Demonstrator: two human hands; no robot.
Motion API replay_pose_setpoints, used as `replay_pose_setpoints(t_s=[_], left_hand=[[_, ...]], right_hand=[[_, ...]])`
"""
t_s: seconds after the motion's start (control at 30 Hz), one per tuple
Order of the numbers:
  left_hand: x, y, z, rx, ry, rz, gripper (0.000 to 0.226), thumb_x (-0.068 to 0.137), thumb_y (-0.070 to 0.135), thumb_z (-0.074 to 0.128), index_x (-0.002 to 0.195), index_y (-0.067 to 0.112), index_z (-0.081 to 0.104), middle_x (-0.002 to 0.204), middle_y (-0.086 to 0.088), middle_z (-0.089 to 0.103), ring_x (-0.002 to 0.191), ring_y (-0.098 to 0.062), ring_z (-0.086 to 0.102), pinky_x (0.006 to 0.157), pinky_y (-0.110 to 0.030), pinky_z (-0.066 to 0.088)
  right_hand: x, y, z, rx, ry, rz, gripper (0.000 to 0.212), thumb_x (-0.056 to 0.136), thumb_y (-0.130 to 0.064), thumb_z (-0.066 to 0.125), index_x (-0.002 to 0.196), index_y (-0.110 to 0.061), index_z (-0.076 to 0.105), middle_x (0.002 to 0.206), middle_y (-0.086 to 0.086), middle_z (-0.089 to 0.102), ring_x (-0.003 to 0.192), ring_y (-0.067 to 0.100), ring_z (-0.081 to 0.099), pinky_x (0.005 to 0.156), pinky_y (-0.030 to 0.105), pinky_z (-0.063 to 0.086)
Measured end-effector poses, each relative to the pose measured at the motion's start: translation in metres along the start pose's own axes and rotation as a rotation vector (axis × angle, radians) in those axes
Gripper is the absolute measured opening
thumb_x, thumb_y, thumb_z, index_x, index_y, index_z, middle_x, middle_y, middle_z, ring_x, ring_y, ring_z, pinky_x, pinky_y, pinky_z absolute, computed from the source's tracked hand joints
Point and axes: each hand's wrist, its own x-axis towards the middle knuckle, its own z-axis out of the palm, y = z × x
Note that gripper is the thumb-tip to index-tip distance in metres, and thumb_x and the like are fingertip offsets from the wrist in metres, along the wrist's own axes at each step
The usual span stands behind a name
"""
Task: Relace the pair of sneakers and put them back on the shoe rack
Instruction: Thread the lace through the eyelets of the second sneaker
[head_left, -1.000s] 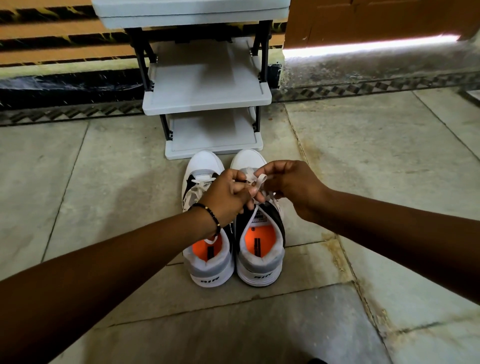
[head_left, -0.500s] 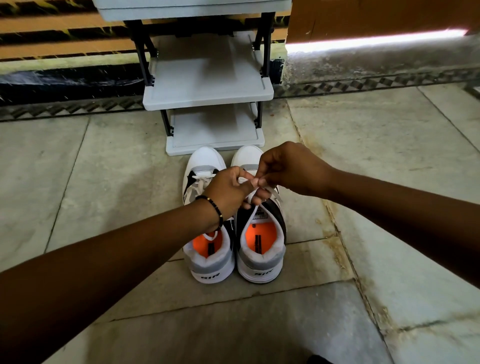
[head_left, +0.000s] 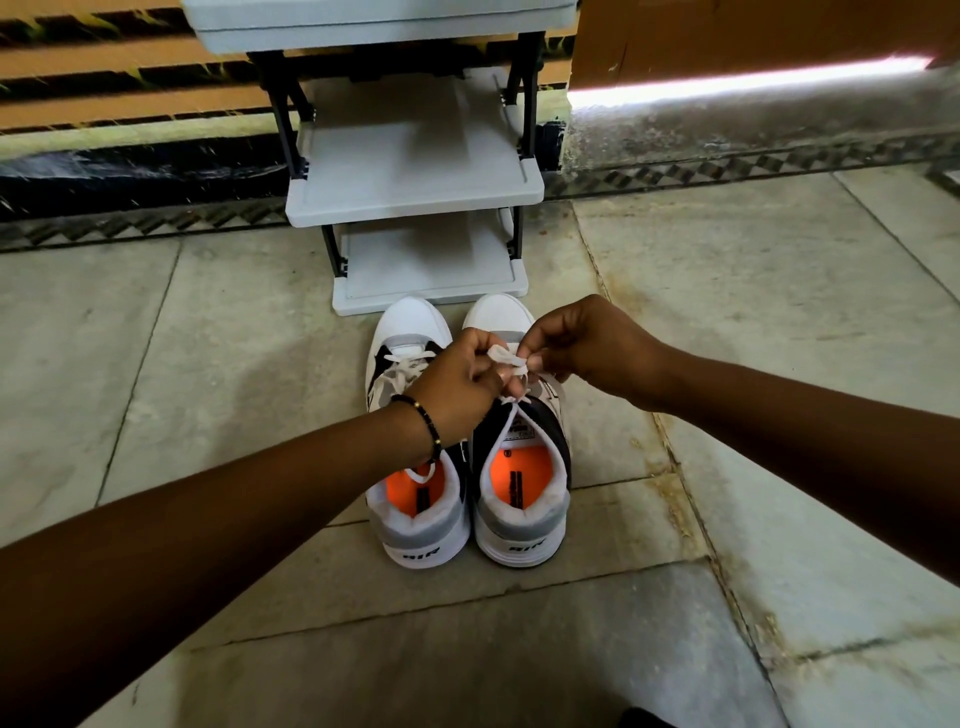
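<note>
Hands: left hand and right hand pinch the lace.
Risk: a slipped pinch would likely undo the bow on the right sneaker.

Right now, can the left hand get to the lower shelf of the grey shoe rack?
Probably yes, but not yet free. The left hand and right hand both pinch the white lace of the right sneaker. The grey plastic shoe rack's lower shelf sits bare just beyond the toes.
</note>
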Motion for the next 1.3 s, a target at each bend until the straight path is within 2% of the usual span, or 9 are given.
replay_pose_setpoints(t_s=[0.13, 0.23, 0.47, 0.67, 0.9, 1.13, 1.2, 1.27, 1.3], left_hand=[[0.003, -0.001, -0.005, -0.166, 0.056, -0.152, 0.022, 0.091, 0.007, 0.049, 0.075, 0.021, 0.043, 0.071, -0.003, 0.058, 0.061, -0.011, 0.049, 0.056, -0.021, 0.035], [0.001, -0.005, -0.003, -0.177, 0.078, -0.133, 0.013, 0.089, 0.008, 0.053, 0.093, 0.017, 0.044, 0.078, 0.001, 0.06, 0.067, -0.011, 0.051, 0.061, -0.022, 0.041], [-0.01, -0.01, -0.005, 0.166, 0.181, 0.191, 0.023, 0.081, 0.004, 0.062, 0.093, 0.02, 0.049, 0.076, 0.01, 0.064, 0.079, -0.005, 0.061, 0.082, -0.017, 0.045], [-0.016, -0.015, -0.005, 0.351, 0.236, 0.343, 0.018, 0.083, 0.007, 0.059, 0.091, 0.021, 0.05, 0.084, 0.019, 0.057, 0.086, 0.002, 0.057, 0.075, 0.001, 0.041], [-0.018, -0.017, -0.007, 0.426, 0.257, 0.373, 0.007, 0.086, 0.011, 0.056, 0.088, 0.017, 0.052, 0.081, 0.021, 0.055, 0.082, 0.009, 0.054, 0.072, 0.002, 0.038], [-0.02, -0.017, -0.001, 0.416, 0.243, 0.282, 0.016, 0.094, 0.016, 0.041, 0.103, 0.013, 0.054, 0.09, -0.003, 0.067, 0.083, -0.015, 0.061, 0.074, -0.022, 0.047], [-0.014, -0.017, -0.002, 0.413, 0.198, 0.194, 0.024, 0.094, 0.013, 0.039, 0.114, 0.017, 0.052, 0.074, 0.003, 0.062, 0.072, -0.012, 0.059, 0.065, -0.013, 0.043], [-0.01, -0.012, -0.004, 0.44, 0.117, 0.142, 0.032, 0.093, 0.008, 0.039, 0.121, 0.018, 0.052, 0.066, 0.007, 0.058, 0.065, -0.008, 0.055, 0.06, -0.006, 0.039], [-0.007, -0.009, -0.006, 0.444, 0.067, 0.126, 0.034, 0.093, 0.005, 0.039, 0.121, 0.015, 0.053, 0.076, 0.001, 0.065, 0.075, -0.013, 0.059, 0.07, -0.009, 0.044]], right_hand=[[-0.006, -0.003, 0.001, -0.361, 0.044, -0.298, 0.015, 0.08, -0.002, 0.064, 0.086, -0.011, 0.075, 0.081, 0.007, 0.075, 0.074, 0.019, 0.069, 0.07, 0.027, 0.052], [-0.007, -0.007, -0.001, -0.557, -0.006, -0.449, 0.015, 0.081, -0.006, 0.064, 0.091, -0.01, 0.074, 0.086, 0.01, 0.076, 0.076, 0.022, 0.069, 0.07, 0.033, 0.053], [-0.004, -0.006, 0.004, -0.631, -0.033, -0.377, 0.017, 0.083, -0.022, 0.064, 0.094, -0.013, 0.072, 0.084, 0.011, 0.074, 0.075, 0.025, 0.065, 0.066, 0.034, 0.049], [-0.006, -0.008, 0.011, -0.655, -0.005, -0.304, 0.021, 0.081, -0.034, 0.062, 0.081, -0.013, 0.059, 0.061, -0.002, 0.05, 0.052, 0.014, 0.041, 0.049, 0.027, 0.032], [-0.007, -0.006, 0.02, -0.756, 0.113, -0.294, 0.026, 0.083, -0.038, 0.056, 0.094, -0.015, 0.057, 0.065, -0.001, 0.043, 0.058, 0.022, 0.042, 0.051, 0.027, 0.027], [-0.01, -0.008, 0.023, -0.826, 0.122, -0.276, 0.027, 0.085, -0.036, 0.05, 0.067, -0.022, 0.035, 0.056, -0.001, 0.033, 0.053, 0.024, 0.036, 0.046, 0.025, 0.018], [-0.01, -0.009, 0.024, -0.883, 0.129, -0.284, 0.031, 0.087, -0.038, 0.048, 0.065, -0.02, 0.034, 0.053, -0.001, 0.032, 0.052, 0.023, 0.035, 0.046, 0.025, 0.018], [-0.012, -0.008, 0.024, -0.896, 0.141, -0.304, 0.031, 0.088, -0.038, 0.048, 0.064, -0.019, 0.04, 0.054, 0.004, 0.043, 0.052, 0.024, 0.036, 0.047, 0.025, 0.02], [-0.013, -0.009, 0.023, -0.903, 0.145, -0.314, 0.03, 0.088, -0.038, 0.048, 0.066, -0.018, 0.047, 0.059, 0.009, 0.053, 0.053, 0.024, 0.036, 0.048, 0.026, 0.021]])
